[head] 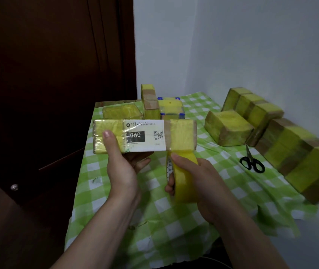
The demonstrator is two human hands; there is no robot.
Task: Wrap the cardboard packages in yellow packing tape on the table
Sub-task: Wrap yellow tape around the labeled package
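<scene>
My left hand grips a flat cardboard package above the table, thumb on its front and fingers behind. The package carries a white shipping label marked 060, with yellow tape bands at its left and right ends. My right hand grips a roll of yellow packing tape just under the package's right end. A strip of tape runs from the roll up onto the package's right band.
Black scissors lie on the green checked tablecloth at the right. Several taped packages sit along the right and back of the table, others behind the held one. A dark wooden door stands at the left.
</scene>
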